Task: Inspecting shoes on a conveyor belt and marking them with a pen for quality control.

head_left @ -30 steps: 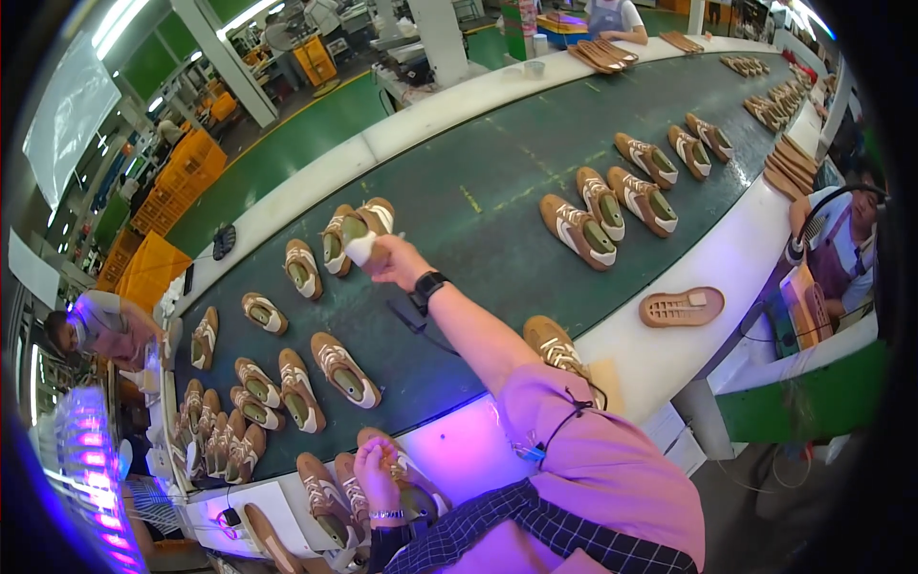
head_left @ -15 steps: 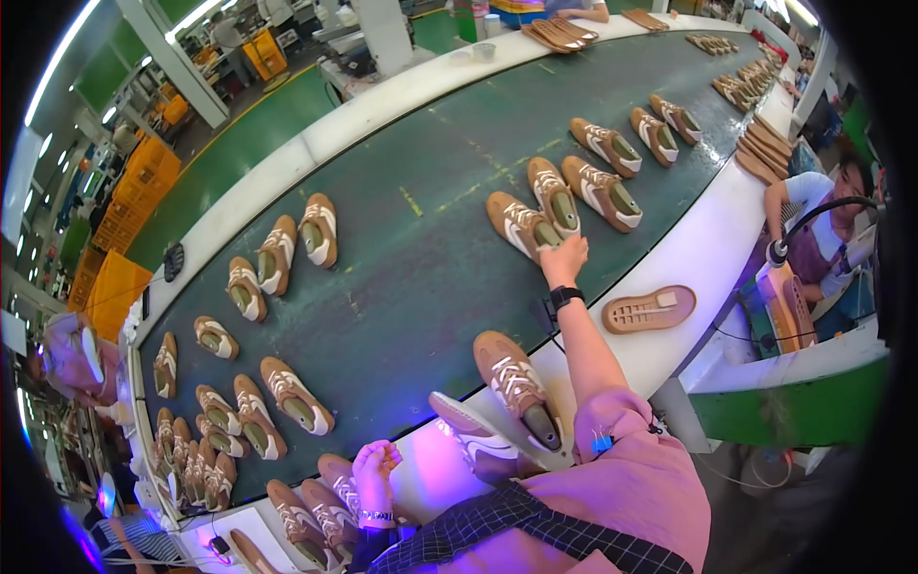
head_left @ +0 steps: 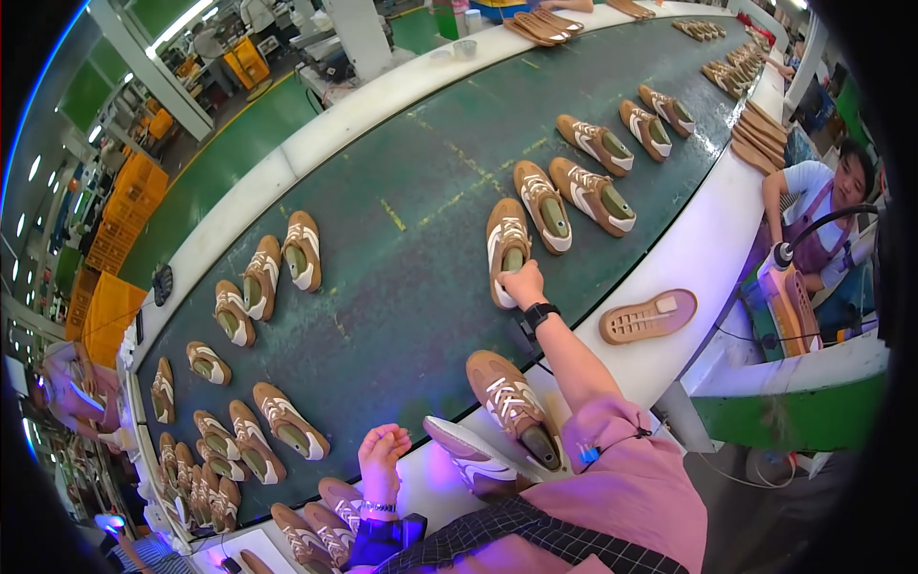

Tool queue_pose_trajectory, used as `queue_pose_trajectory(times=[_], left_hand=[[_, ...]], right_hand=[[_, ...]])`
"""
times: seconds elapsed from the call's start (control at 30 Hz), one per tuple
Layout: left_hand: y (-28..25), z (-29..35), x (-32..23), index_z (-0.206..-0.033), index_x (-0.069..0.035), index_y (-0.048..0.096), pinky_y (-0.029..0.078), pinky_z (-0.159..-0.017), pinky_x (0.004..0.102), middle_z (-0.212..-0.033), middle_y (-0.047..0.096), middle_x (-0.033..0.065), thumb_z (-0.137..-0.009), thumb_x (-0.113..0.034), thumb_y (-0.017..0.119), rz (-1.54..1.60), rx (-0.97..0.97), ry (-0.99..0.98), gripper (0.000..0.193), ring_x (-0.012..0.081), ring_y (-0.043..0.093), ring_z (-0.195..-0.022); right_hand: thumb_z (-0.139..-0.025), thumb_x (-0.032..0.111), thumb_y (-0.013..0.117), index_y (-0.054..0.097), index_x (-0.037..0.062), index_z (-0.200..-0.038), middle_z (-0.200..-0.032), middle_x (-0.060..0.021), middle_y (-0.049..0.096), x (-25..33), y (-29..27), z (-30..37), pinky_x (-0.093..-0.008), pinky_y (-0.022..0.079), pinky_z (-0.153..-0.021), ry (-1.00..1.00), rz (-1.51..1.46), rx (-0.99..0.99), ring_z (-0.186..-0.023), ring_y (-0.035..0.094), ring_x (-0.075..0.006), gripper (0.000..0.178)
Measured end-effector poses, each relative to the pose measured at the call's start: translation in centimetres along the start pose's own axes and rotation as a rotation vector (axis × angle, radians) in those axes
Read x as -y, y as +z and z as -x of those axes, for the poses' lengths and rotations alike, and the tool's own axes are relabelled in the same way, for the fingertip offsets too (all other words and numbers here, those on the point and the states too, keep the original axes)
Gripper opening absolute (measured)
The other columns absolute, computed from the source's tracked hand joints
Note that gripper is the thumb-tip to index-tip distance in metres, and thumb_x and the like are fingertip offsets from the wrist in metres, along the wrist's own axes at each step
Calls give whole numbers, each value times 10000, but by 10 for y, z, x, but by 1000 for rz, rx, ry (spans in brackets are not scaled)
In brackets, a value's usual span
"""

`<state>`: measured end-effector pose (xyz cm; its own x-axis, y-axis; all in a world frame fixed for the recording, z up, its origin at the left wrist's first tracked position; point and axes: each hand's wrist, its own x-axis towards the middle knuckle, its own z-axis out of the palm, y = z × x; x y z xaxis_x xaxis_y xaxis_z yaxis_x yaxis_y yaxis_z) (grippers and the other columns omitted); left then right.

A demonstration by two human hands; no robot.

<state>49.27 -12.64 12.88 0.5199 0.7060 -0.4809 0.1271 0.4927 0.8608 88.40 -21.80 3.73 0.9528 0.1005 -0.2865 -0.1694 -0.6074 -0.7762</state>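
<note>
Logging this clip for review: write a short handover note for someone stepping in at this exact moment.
Right hand: stretched out over the green belt, grip closed on the heel end of a tan shoe lying there.
Left hand: loose fist at the near white edge, holding nothing visible.
Nearby: another tan shoe and a white-soled one sit at the near edge.
Done: pairs lie along the belt.
Left: the gripped shoe is not yet released.

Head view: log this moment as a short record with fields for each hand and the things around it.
right hand: right hand grips the heel of a tan shoe on the green conveyor belt
left hand: left hand closed in a loose fist at the belt's near edge, holding nothing visible
near body: tan shoe on last and a white-soled shoe on the white ledge
ledge: loose tan sole
</note>
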Motion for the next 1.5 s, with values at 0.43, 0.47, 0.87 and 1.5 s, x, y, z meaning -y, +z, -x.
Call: queue_pose_trajectory(times=[0.43, 0.47, 0.87, 1.5], left_hand=[[59, -7, -21, -1356, -98, 416, 343, -1067, 451, -1339, 491, 117, -871, -451, 545, 505, 256, 96, 614, 281, 465, -1232], [49, -6, -17, -1340, -98, 439, 339, -1070, 454, -1325, 503, 113, -872, -450, 542, 567, 227, 103, 595, 284, 472, -1222], [-47, 19, 39, -1241, -32, 497, 404, -1010, 441, -1195, 579, 128, -845, -321, 589, 555, -43, -105, 499, 295, 547, -1103], [-62, 90, -8, -1444, -39, 231, 396, -911, 670, -1422, 257, 326, -822, -601, 496, 693, 739, -16, 879, 509, 332, -1262]], right_hand=[[-770, 330, 751, 509, -4, -1218, -1125, -64, 578, 49, -71, 122, -314, 455, -874, -509, -700, 1150, -1003, 556, -145, 609], [-756, 369, 755, 489, -23, -1224, -1152, -117, 580, 50, -71, 94, -354, 452, -907, -704, -456, 793, -1055, 565, -219, 666], [-551, 279, 781, 503, -78, -1085, -1057, -288, 610, -24, -49, -138, -389, 470, -870, -105, 147, -42, -1036, 594, -379, 699], [-567, 165, 660, 433, -8, -1308, -1148, -110, 579, -7, -118, 299, -322, 446, -914, -92, -870, 1070, -1037, 573, -225, 794]])
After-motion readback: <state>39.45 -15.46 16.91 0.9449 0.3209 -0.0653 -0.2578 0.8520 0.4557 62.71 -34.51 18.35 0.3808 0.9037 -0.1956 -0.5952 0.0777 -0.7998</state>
